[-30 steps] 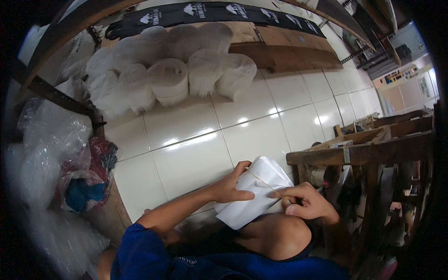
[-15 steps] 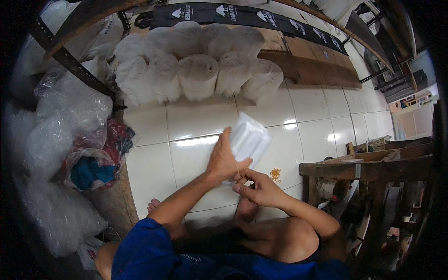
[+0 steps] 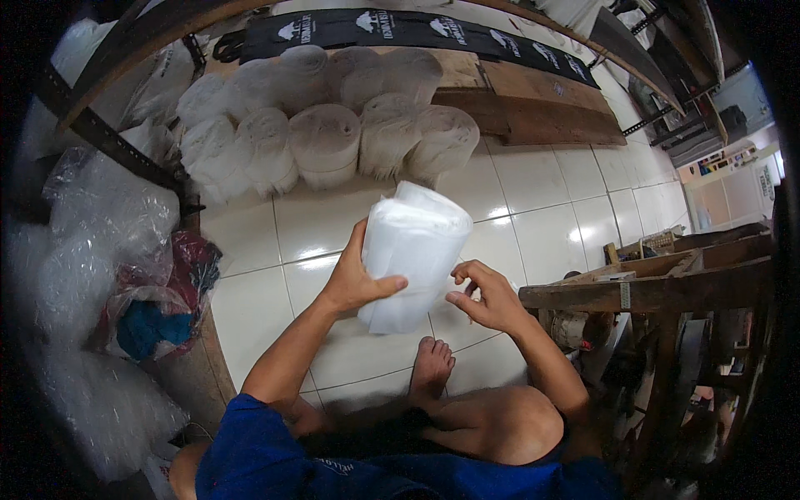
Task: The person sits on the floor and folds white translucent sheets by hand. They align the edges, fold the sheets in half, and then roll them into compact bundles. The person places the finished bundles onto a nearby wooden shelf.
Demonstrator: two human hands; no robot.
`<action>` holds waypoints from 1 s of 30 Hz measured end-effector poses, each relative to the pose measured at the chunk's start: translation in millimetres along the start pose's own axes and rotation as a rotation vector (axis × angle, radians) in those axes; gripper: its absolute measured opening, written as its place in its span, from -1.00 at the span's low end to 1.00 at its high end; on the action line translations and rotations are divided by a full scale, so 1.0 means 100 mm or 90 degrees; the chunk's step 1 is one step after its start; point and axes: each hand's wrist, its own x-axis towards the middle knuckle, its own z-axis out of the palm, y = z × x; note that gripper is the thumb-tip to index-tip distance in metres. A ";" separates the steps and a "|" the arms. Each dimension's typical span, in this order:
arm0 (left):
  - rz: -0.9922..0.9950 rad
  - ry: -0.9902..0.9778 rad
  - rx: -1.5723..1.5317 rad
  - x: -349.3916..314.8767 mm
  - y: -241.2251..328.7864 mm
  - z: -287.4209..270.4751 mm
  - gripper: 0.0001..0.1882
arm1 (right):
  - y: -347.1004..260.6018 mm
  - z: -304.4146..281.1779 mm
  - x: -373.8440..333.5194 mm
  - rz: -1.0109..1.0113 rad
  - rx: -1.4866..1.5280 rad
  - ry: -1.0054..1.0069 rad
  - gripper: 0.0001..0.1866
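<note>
A thick roll of translucent white plastic (image 3: 417, 258) is held tilted above the tiled floor. My left hand (image 3: 354, 283) grips its left side, the thumb lying across the front and the fingers behind. To the right of the roll, my right hand (image 3: 497, 304) has its fingers bent and apart, close to the plastic but not gripping it. I see nothing in that hand. Whether a rubber band sits round the roll is too faint to tell. Beyond it, two rows of similar plastic rolls (image 3: 325, 150) stand on end on the floor.
Bulging clear plastic bags (image 3: 112, 208) fill the left side, one with red and blue cloth (image 3: 154, 329) inside. A wooden frame (image 3: 658, 287) stands at the right. Cardboard (image 3: 550, 121) and a black printed strip (image 3: 400, 29) lie at the back. My bare foot (image 3: 432, 367) is below the roll.
The roll has come up closer and turned more upright in my left hand. My right hand has let go of the rubber band it was pulling at the roll's lower end and moved right.
</note>
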 end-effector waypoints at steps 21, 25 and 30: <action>-0.030 -0.198 0.067 -0.11 0.47 0.05 0.29 | 0.37 -0.21 0.29 -0.032 0.218 0.028 -0.55; 0.049 -0.090 -0.022 -0.09 0.00 0.07 0.34 | 0.38 0.08 0.26 0.131 0.533 0.023 -0.51; 0.194 -0.018 0.129 0.06 -0.21 0.06 0.33 | -0.02 0.15 0.43 -0.068 0.561 0.127 0.06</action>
